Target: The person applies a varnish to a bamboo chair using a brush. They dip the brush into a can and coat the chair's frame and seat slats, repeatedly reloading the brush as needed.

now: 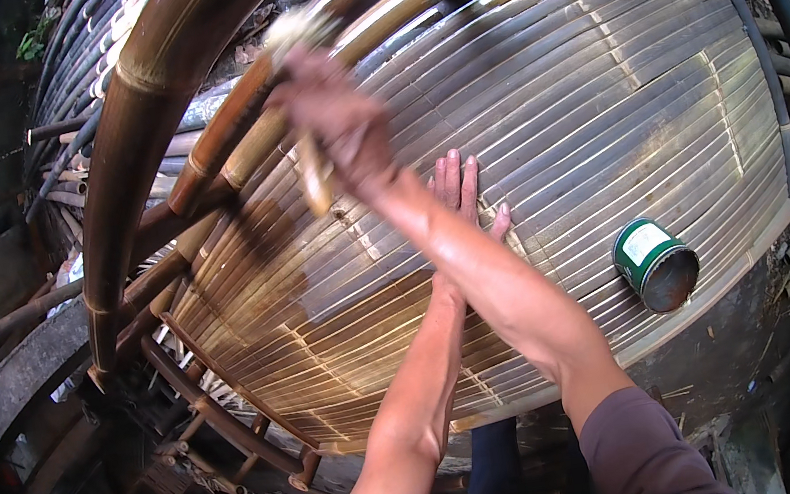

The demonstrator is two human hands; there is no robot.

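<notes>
My right hand (334, 119), smeared by motion, is closed around a paintbrush. The brush's pale bristles (300, 30) are at a bamboo rail (233, 136) of the frame, and its wooden handle (316, 179) sticks out below the fist. My left hand (457, 188) lies flat with fingers spread on a bamboo slat panel (603, 147); my right forearm crosses over it and hides part of it. A green can (655, 261) with a white label stands tilted-looking on the panel at the right. Its inside looks dark.
A thick bamboo post (132, 132) rises at the left. Behind it lie stacked bamboo poles (77, 64). A curved grey rim (29, 374) and a smaller bamboo frame (224, 428) are at the lower left. The panel's left part looks darker and glossier than its right.
</notes>
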